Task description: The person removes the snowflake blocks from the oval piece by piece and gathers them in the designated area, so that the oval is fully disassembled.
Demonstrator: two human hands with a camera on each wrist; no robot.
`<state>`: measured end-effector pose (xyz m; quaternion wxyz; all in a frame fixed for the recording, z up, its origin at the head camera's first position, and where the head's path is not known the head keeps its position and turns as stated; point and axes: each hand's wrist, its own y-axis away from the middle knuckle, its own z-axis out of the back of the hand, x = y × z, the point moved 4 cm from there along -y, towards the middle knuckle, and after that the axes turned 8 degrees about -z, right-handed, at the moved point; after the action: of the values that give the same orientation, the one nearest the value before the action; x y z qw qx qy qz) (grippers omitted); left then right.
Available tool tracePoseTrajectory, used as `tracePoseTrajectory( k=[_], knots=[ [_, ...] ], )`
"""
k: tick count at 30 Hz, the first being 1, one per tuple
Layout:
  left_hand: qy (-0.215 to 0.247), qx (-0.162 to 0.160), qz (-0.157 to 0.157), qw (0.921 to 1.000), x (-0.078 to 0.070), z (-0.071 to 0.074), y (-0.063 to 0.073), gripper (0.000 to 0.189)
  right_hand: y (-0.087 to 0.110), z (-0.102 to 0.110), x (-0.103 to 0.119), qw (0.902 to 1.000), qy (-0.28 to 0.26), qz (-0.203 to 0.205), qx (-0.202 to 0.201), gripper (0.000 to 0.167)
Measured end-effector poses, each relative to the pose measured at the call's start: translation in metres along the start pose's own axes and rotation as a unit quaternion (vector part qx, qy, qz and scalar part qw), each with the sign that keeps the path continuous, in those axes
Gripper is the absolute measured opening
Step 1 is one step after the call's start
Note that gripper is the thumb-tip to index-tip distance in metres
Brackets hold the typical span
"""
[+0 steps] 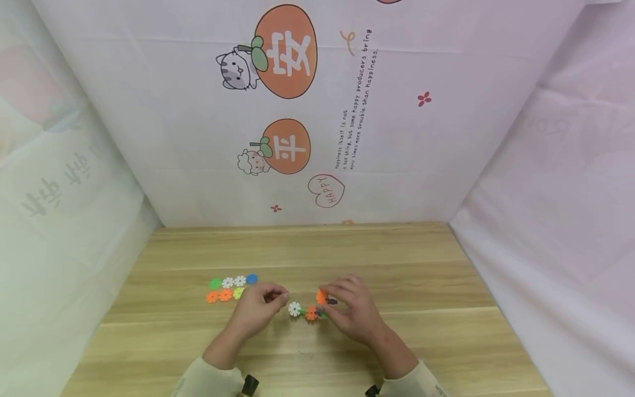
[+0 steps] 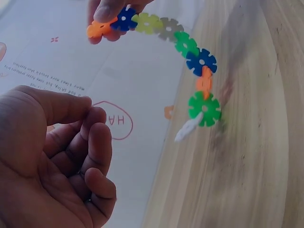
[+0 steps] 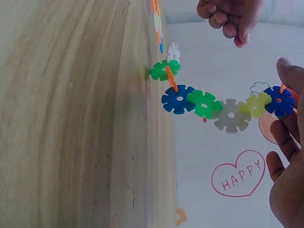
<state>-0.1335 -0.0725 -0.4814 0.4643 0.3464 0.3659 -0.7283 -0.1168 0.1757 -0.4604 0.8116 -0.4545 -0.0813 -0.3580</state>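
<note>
My right hand pinches the orange end piece of a chain of notched plastic snowflake discs. The chain curves down from my fingers in blue, yellow, greyish clear, green, blue, orange and green pieces, with a white disc at its free end. In the left wrist view it hangs in an arc, its lower end over the wooden tabletop. Left of that white disc is my left hand, fingers curled and thumb and index tips together. Nothing shows between them in the left wrist view.
Two rows of loose snowflake discs lie on the wooden table beyond my left hand. Green, white and blue ones form the back row; orange and yellow form the front. Printed white cloth encloses the table's back and sides.
</note>
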Motion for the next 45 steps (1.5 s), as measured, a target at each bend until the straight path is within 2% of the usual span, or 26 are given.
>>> tracePoseTrajectory(
  k=[9, 16, 23, 32, 39, 45],
  knots=[
    [0.035, 0.043, -0.013, 0.9984, -0.014, -0.014, -0.003, 0.020, -0.003, -0.001, 0.004, 0.9999, 0.004, 0.013, 0.001, 0.040],
    [0.043, 0.070, -0.028, 0.9962, -0.026, -0.023, -0.005, 0.031, -0.004, -0.005, 0.006, 0.9998, 0.002, 0.015, 0.009, 0.040],
    [0.042, 0.089, -0.034, 0.9946, -0.030, -0.029, -0.006, 0.026, -0.004, -0.006, 0.007, 0.9997, 0.012, 0.012, 0.019, 0.040],
    [0.052, 0.095, -0.040, 0.9933, -0.035, -0.032, -0.008, 0.029, -0.005, -0.008, 0.010, 0.9993, 0.010, 0.018, 0.031, 0.036],
    [0.040, 0.076, -0.027, 0.9959, -0.037, -0.032, -0.007, 0.024, -0.006, -0.009, 0.013, 0.9993, 0.010, 0.032, 0.018, 0.035],
    [0.030, 0.060, -0.020, 0.9975, -0.036, -0.030, -0.008, 0.023, -0.004, -0.010, 0.010, 0.9995, 0.010, 0.015, 0.026, 0.037]
  ],
)
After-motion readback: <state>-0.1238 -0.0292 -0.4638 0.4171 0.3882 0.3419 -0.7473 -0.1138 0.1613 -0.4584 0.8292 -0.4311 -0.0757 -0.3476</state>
